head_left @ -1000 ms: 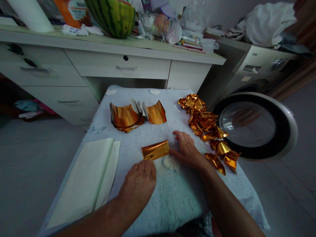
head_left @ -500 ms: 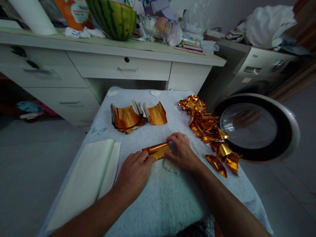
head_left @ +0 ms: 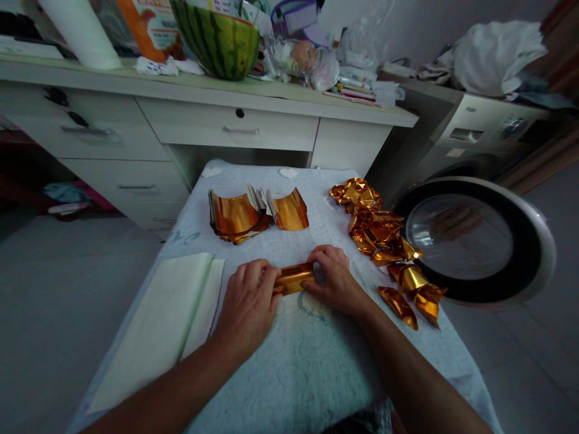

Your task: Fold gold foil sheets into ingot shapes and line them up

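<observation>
Left hand (head_left: pixel 248 301) and right hand (head_left: pixel 335 281), nearly closed, pinch a gold sheet (head_left: pixel 292 279) (apparently curling it); next, even pressure seems needed.

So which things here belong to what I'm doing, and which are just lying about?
Likely part of it:
gold foil piece, between left hand and right hand
curved foil sheets
folded foil shapes
perhaps the pale paper

Seemingly just lying about:
cut watermelon
white roll
orange packet
</observation>
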`<action>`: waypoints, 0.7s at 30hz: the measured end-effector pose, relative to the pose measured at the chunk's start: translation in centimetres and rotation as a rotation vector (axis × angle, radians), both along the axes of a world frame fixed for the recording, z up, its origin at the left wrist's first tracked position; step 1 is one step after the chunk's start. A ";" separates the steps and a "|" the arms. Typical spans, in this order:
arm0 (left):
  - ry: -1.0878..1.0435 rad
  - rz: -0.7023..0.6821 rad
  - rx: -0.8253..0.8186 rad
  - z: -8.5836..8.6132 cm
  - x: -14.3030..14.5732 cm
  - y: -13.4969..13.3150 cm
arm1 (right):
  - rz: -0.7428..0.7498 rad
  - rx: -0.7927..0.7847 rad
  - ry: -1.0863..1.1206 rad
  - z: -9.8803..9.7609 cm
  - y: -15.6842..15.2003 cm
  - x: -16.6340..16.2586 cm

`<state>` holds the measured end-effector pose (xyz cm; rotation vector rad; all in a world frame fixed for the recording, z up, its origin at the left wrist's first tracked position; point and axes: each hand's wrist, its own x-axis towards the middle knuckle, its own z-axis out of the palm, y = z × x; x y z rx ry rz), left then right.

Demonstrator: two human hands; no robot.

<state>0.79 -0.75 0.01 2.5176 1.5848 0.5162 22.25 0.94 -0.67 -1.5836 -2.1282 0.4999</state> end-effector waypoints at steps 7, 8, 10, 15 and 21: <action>-0.139 0.000 -0.010 -1.1 -0.3 0.3 | 0.024 -0.005 0.039 -0.3 0.0 0.3; -0.147 -0.007 -0.017 -1.2 -0.4 0.4 | 0.033 -0.004 0.042 -0.4 0.0 0.4; -0.159 -0.014 -0.033 -1.3 -0.4 0.4 | 0.051 -0.003 0.050 -0.5 0.0 0.5; -0.198 -0.031 -0.108 -0.9 -0.5 0.5 | 0.082 -0.033 0.110 -0.1 -0.1 0.5; -0.285 -0.080 -0.267 0.0 -0.7 0.7 | 0.121 -0.007 0.229 0.2 0.0 0.2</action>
